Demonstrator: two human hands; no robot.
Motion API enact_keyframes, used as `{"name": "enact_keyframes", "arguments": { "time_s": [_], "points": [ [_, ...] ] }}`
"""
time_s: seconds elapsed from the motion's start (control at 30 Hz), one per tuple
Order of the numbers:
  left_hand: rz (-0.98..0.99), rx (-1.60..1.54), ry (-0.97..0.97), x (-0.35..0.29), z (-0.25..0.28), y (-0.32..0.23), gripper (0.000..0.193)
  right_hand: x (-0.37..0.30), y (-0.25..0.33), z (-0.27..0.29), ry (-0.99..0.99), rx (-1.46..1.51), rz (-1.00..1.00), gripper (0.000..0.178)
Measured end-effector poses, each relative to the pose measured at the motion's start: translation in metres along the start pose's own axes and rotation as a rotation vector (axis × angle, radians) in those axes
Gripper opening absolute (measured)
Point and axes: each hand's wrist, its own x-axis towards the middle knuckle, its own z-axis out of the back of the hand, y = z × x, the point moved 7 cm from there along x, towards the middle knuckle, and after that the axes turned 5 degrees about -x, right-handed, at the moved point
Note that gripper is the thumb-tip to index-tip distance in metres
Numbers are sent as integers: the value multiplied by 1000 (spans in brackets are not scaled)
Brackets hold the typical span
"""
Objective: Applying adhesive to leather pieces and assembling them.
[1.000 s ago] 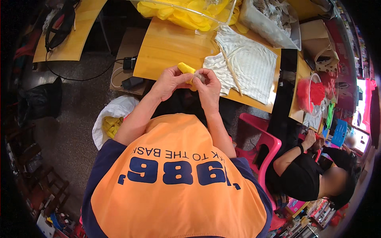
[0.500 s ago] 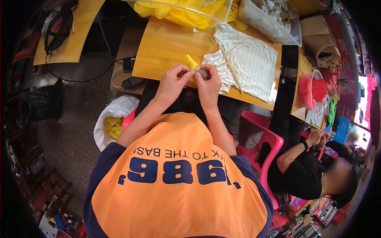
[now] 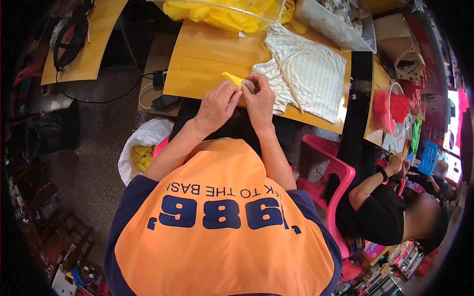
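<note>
Head view, centre of frame, above the near edge of a yellow-brown wooden tabletop [image 3: 197, 59]:

Left hand [image 3: 216, 106]: thumb and fingers pinched together on a soft, thin yellow piece [image 3: 231, 77], its free end pointing to the upper left.

Right hand [image 3: 260, 96]: fingers curled and clamped on a small, rounded grey-brown lump [image 3: 248, 87], just beside the yellow piece; whether the two are joined cannot be told.

Right of the hands: white striped cloth garment [image 3: 323, 81], laid flat on the tabletop, a slender tan stick [image 3: 286, 76] lying aslant across it.

Top of frame: clear plastic tub [image 3: 277, 15] of yellow pieces; to its right, translucent plastic bin [image 3: 326, 27] of crumpled grey material.

Left of centre: white sack [image 3: 129, 160], open, yellow pieces inside.

Lower right: pink plastic chair [image 3: 340, 172]; beyond it, a co-worker in black [image 3: 377, 217].
</note>
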Motion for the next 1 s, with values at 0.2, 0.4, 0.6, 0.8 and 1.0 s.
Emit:
{"name": "enact_keyframes", "arguments": {
  "time_s": [0.2, 0.4, 0.6, 0.8, 1.0],
  "points": [
    [679, -1016, -441, -11, -4, 50, 20, 2, 6, -2, 5, 76, -52, 23],
    [819, -1437, 26, -8, -26, 45, 27, 0, 8, -7, 22, 90, -4, 25],
    [947, -1447, -115, -17, -30, 63, 25, -12, 41, -8, -14, -181, 427, 33],
    [989, -1475, -70, -21, -29, 58, 31, -3, 35, -14, 148, -187, 322, 34],
    [996, -1402, -234, -34, 11, 70, 40, 19, 96, 11, -109, -52, 513, 33]
  ]
}}
